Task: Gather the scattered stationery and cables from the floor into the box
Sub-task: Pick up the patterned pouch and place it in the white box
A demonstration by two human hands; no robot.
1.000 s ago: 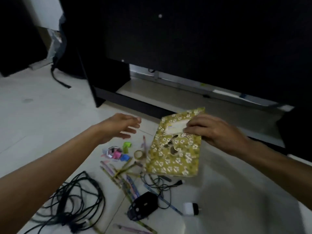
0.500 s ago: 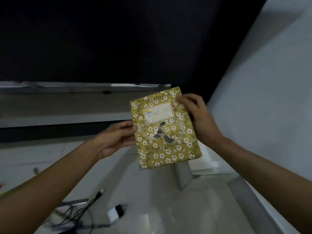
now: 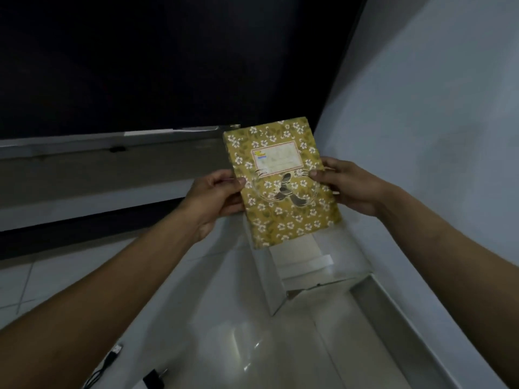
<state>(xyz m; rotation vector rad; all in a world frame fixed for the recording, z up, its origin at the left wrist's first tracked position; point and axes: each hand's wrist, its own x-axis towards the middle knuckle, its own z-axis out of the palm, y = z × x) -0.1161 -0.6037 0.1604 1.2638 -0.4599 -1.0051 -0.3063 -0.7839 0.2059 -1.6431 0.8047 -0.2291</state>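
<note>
We see both hands pinching the yellow floral-patterned notebook [image 3: 280, 186], left hand [image 3: 216, 197] and right hand [image 3: 348, 186] at its side edges, above the open white cardboard box [image 3: 362, 279] on the floor.

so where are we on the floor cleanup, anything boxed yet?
Done: nothing visibly boxed; only pale flaps and tape show inside the white box.
In hand: the yellow floral notebook is held over the box, left hand and right hand each with a grip on a side edge.
Left: a black cable and a plug lie on the floor at lower left; other items are out of view.
</note>
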